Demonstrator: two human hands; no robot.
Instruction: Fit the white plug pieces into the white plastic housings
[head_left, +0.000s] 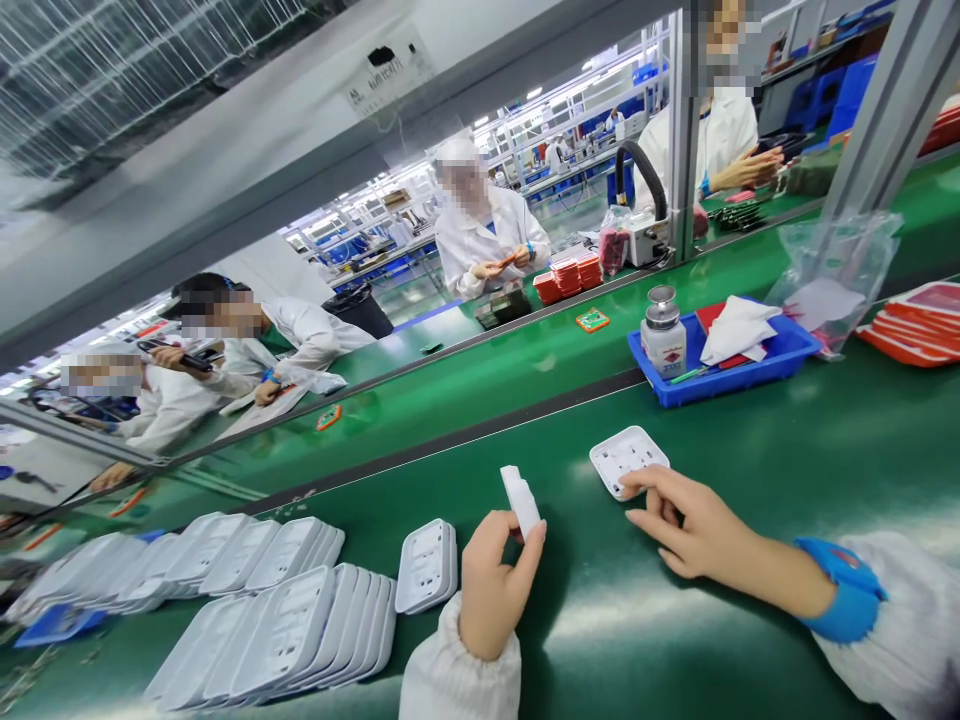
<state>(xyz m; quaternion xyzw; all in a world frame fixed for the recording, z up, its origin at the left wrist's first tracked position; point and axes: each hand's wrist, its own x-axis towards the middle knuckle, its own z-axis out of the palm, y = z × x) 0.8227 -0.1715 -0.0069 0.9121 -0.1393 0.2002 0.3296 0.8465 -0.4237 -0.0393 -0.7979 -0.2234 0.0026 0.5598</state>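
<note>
My left hand (499, 580) pinches a small white folded strip (520, 500) between thumb and fingers, holding it upright above the green bench. Whether it is paper or a pad I cannot tell. My right hand (694, 525), with a blue wrist strap (844, 590), reaches to a white plastic cover (628, 458) lying flat. The index fingertip is at the cover's near edge, and the thumb stands apart from it. Beside my left hand sits a short stack of similar white covers (426, 565). Further left lie larger rows of white covers (285, 630), leaning on one another.
A blue tray (735, 375) holds a metal-capped bottle (664, 335) and white cloth or paper. Red-orange covers (919, 320) and a clear bag (836, 270) lie right. Beyond a dark edge, orange-framed boards (592, 319) sit on a green strip. Co-workers sit opposite.
</note>
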